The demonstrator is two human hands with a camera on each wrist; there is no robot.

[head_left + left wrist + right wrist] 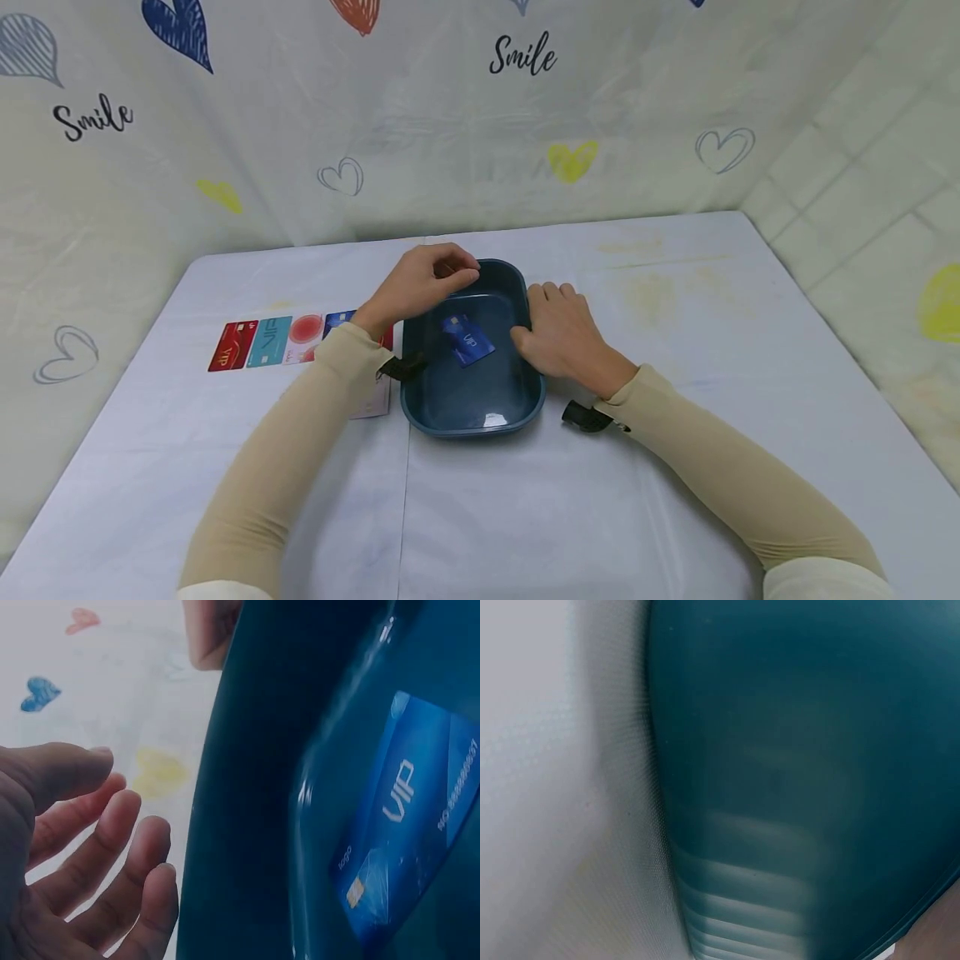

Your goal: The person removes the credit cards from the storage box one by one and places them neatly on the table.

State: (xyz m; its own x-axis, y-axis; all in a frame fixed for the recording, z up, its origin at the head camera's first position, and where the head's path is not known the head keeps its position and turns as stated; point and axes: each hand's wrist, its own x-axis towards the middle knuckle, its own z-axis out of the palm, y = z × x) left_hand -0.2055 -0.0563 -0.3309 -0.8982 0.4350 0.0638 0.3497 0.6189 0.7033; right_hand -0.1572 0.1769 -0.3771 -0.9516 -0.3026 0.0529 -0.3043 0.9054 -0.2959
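A dark teal rectangular tray [472,404] stands on the table with a blue VIP card [468,340] lying face up inside it. My left hand [427,279] hovers by the tray's far left corner, its fingers loosely bent and empty. The left wrist view shows that hand [97,855] beside the tray's wall [247,825], with the blue card [405,802] further in. At the right rim, my right hand [558,333] holds the tray, thumb at the edge and fingers along the outside. Mostly the tray's outer side [780,765] fills the right wrist view.
Left of the tray lies a row of cards: a red VIP card [232,346], a teal card [268,342], a white and pink card [303,329] and a blue one [337,319]. My left arm partly hides others, including a pale card [375,402]. A printed cloth hangs behind.
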